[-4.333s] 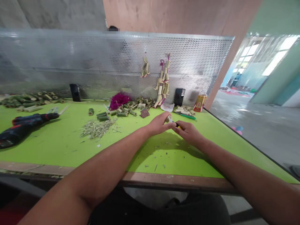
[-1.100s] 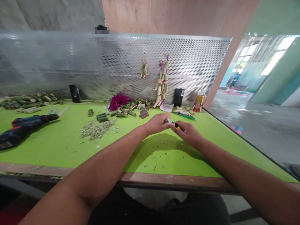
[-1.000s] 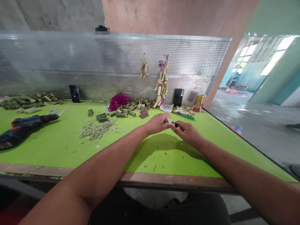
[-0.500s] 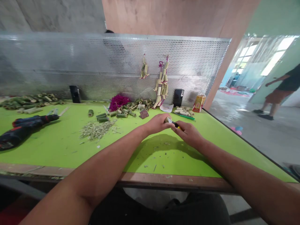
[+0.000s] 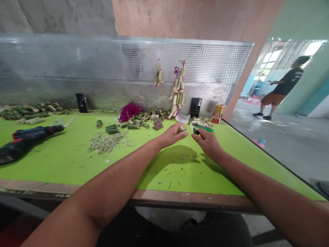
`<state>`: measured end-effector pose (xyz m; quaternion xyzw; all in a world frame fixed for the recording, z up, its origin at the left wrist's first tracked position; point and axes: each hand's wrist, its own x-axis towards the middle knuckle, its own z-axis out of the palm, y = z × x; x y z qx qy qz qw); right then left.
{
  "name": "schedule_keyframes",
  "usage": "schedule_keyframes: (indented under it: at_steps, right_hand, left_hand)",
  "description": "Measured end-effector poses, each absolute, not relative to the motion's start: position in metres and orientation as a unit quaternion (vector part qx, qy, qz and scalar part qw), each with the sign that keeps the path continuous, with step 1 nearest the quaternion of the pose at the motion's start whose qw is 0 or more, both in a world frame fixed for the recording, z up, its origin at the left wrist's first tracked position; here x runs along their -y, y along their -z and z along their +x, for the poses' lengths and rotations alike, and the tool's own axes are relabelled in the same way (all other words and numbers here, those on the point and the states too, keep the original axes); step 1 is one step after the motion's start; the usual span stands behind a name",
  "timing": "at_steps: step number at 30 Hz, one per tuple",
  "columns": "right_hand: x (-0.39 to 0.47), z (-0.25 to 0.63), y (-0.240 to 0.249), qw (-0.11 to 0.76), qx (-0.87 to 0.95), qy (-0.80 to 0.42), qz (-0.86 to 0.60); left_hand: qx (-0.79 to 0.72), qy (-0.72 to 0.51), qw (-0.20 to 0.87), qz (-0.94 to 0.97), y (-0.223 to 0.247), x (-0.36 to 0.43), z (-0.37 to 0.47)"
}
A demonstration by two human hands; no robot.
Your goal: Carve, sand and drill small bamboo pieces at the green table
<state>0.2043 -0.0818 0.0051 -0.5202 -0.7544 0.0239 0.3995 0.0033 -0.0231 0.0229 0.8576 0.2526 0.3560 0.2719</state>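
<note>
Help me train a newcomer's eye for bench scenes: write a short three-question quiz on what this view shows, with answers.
1. Multiple choice: what does the left hand hold?
a) a phone
b) a bamboo piece
c) a drink bottle

2. True or false: the knife in the right hand is apart from that bamboo piece.

3. Fill in the blank: seen from the person's seat, the power drill lies to the ____ of the pile of shavings.

Key: 1. b; 2. true; 3. left
</note>
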Motion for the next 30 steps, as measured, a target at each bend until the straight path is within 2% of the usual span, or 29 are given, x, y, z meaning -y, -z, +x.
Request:
schedule_keyframes:
  at_steps: [12, 18, 23, 30]
  right_hand:
    - [0.079, 0.207, -0.007, 0.417, 0.745, -0.017, -0.520]
    - [0.077, 0.210, -0.006, 0.413, 0.747, -0.020, -0.521]
    - [0.079, 0.206, -0.004, 0.355, 0.784, -0.046, -0.506]
    - [0.078, 0.205, 0.001, 0.311, 0.800, -0.079, -0.507]
  left_hand:
    - [-0.230, -0.369, 0.274, 0.858, -0.023, 0.028, 0.003]
    - [-0.262, -0.373, 0.357, 0.815, -0.017, 0.023, 0.006]
    - [-0.279, -0.394, 0.347, 0.804, -0.016, 0.024, 0.007]
    - [-0.259, -0.360, 0.416, 0.794, -0.012, 0.023, 0.007]
